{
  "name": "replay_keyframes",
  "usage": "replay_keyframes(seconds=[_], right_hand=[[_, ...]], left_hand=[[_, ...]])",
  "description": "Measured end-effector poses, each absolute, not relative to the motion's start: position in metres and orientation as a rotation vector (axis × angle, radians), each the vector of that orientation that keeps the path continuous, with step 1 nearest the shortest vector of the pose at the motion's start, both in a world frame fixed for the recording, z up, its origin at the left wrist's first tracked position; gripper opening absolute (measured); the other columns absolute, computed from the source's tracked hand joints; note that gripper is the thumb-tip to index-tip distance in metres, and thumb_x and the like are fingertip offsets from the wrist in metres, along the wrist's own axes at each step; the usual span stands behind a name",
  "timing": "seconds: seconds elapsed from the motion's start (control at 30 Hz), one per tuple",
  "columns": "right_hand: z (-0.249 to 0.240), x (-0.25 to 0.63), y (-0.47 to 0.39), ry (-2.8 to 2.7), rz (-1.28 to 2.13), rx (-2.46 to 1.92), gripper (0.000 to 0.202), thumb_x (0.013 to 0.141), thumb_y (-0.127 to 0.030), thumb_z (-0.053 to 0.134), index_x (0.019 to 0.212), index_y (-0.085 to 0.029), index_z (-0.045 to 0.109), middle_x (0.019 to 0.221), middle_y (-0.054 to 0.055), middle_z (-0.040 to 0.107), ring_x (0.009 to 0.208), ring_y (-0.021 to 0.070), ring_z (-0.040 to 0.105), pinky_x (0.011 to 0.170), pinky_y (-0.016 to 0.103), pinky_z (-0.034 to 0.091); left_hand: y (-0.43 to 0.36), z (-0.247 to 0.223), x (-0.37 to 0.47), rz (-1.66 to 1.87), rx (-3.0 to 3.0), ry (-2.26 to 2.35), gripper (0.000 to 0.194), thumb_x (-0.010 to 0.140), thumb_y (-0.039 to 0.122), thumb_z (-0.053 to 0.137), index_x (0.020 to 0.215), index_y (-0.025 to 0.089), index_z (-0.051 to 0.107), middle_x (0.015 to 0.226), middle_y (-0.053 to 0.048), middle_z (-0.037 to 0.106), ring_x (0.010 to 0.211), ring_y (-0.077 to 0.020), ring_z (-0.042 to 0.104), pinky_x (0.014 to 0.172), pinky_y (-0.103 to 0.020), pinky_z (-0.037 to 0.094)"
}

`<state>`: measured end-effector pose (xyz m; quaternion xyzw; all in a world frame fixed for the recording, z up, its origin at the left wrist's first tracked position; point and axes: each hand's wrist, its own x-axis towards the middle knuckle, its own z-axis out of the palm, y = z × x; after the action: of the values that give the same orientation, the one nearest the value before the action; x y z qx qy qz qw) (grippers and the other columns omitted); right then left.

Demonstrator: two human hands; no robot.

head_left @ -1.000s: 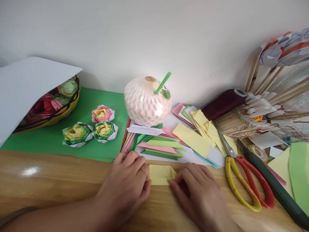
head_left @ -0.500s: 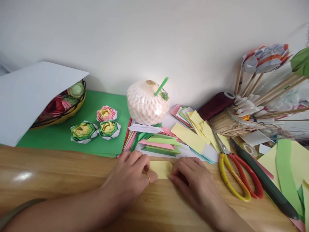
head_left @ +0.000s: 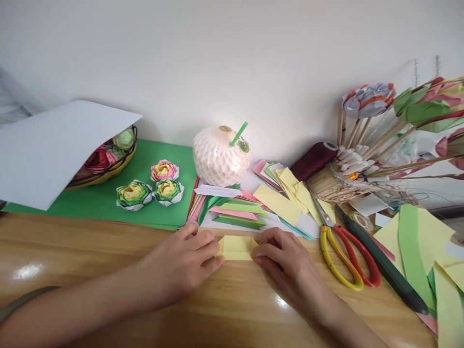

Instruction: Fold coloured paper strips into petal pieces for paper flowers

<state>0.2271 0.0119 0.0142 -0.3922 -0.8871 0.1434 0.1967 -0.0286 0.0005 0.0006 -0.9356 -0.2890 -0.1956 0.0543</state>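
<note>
A small yellow paper strip [head_left: 237, 248] lies on the wooden table between my hands, with folds showing at both ends and along its length. My left hand [head_left: 194, 258] holds its left end, fingers bent and closed at the edge. At the right end, my right hand [head_left: 286, 253] pinches the corner between thumb and fingers. Just behind the strip lie folded paper pieces in green [head_left: 241, 220], pink and white.
Red-and-yellow scissors [head_left: 342, 256] and a dark green cutter [head_left: 384, 266] lie at the right. A white textured pot [head_left: 221, 159] stands behind. Three paper flowers [head_left: 134, 193] rest on green paper [head_left: 90, 208], beside a basket [head_left: 105, 176]. Maroon thread [head_left: 313, 159] leans by sticks.
The view has shifted slightly to the right. My left fingers have slid outward to the strip's left end, uncovering more of it and a fold there.
</note>
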Motion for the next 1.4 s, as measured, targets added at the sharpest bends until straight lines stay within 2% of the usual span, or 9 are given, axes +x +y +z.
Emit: replay_keyframes(seconds=[0.2,0.33,0.43,0.53,0.67,0.73,0.9,1.07,1.4], right_hand=[[0.026,0.225,0.002,-2.646,0.456,-0.817,0.02,0.086,-0.014,0.053,0.101,-0.021,0.064,0.094,0.007,0.063,0.095,0.0221,0.056,0.082,0.038,0.047],[0.032,0.212,-0.012,-2.747,0.554,-0.594,0.022,0.089,-0.025,0.056,0.109,-0.02,0.062,0.096,0.006,0.068,0.092,0.0205,0.061,0.079,0.034,0.05],[0.031,0.21,-0.018,-2.663,0.653,-0.458,0.024,0.093,-0.023,0.051,0.116,-0.02,0.057,0.094,0.004,0.071,0.086,0.0161,0.065,0.072,0.027,0.052],[0.026,0.215,-0.014,-2.457,0.575,-0.684,0.026,0.091,-0.012,0.046,0.114,-0.02,0.056,0.081,0.003,0.069,0.069,0.0138,0.064,0.06,0.024,0.051],[0.018,0.219,-0.004,-2.537,0.401,-0.816,0.032,0.087,-0.01,0.049,0.118,-0.016,0.057,0.108,0.011,0.066,0.102,0.0215,0.059,0.084,0.036,0.052],[0.016,0.22,-0.001,-2.616,0.42,-0.784,0.03,0.088,-0.011,0.05,0.117,-0.016,0.058,0.109,0.01,0.065,0.105,0.0221,0.057,0.087,0.037,0.051],[0.014,0.22,-0.001,-2.579,0.388,-0.907,0.02,0.091,-0.014,0.051,0.106,-0.018,0.062,0.098,0.009,0.064,0.09,0.0203,0.057,0.075,0.036,0.051],[0.012,0.221,-0.003,-2.55,0.325,-0.935,0.017,0.09,-0.013,0.052,0.103,-0.017,0.061,0.09,0.007,0.063,0.084,0.0198,0.055,0.073,0.036,0.049],[0.013,0.224,-0.001,-2.513,0.542,-0.985,0.018,0.093,-0.014,0.046,0.102,-0.018,0.061,0.093,0.007,0.06,0.083,0.0176,0.057,0.07,0.031,0.05]], left_hand=[[0.001,0.009,-0.026,-0.619,-2.826,-0.931,0.018,0.085,0.013,0.049,0.093,0.015,0.065,0.078,-0.005,0.061,0.078,-0.0214,0.051,0.07,-0.036,0.033],[-0.002,0.009,-0.015,-0.611,-2.83,-1.092,0.018,0.085,0.027,0.057,0.094,0.013,0.064,0.088,-0.006,0.064,0.085,-0.0229,0.052,0.076,-0.038,0.035],[-0.003,0.004,-0.01,-0.59,-2.834,-1.125,0.025,0.084,0.034,0.065,0.099,0.014,0.062,0.093,-0.005,0.064,0.088,-0.0226,0.052,0.076,-0.037,0.034],[-0.001,-0.002,-0.008,-0.7,-2.906,-1.031,0.01,0.087,0.022,0.062,0.097,0.02,0.063,0.089,0.0,0.066,0.085,-0.0184,0.052,0.072,-0.033,0.033],[0.003,-0.003,-0.01,-0.886,-3.088,-0.98,0.017,0.09,0.013,0.056,0.097,0.025,0.064,0.094,0.006,0.069,0.086,-0.0156,0.052,0.075,-0.03,0.034],[0.005,-0.001,-0.012,-0.938,-3.135,-1.009,0.017,0.091,0.012,0.052,0.094,0.023,0.064,0.094,0.004,0.07,0.086,-0.0163,0.052,0.076,-0.03,0.035],[0.005,0.007,-0.018,-1.121,-3.158,-1.129,0.029,0.088,0.001,0.037,0.093,0.015,0.062,0.085,-0.003,0.066,0.081,-0.0174,0.05,0.072,-0.029,0.041],[0.004,0.005,-0.017,-0.948,-3.126,-1.157,0.019,0.092,0.009,0.043,0.09,0.015,0.061,0.08,-0.003,0.064,0.078,-0.0188,0.05,0.07,-0.03,0.041],[0.003,-0.004,-0.019,-0.881,-2.935,-0.934,0.029,0.097,0.011,0.036,0.084,0.014,0.062,0.079,-0.003,0.064,0.075,-0.0184,0.05,0.066,-0.031,0.039]])
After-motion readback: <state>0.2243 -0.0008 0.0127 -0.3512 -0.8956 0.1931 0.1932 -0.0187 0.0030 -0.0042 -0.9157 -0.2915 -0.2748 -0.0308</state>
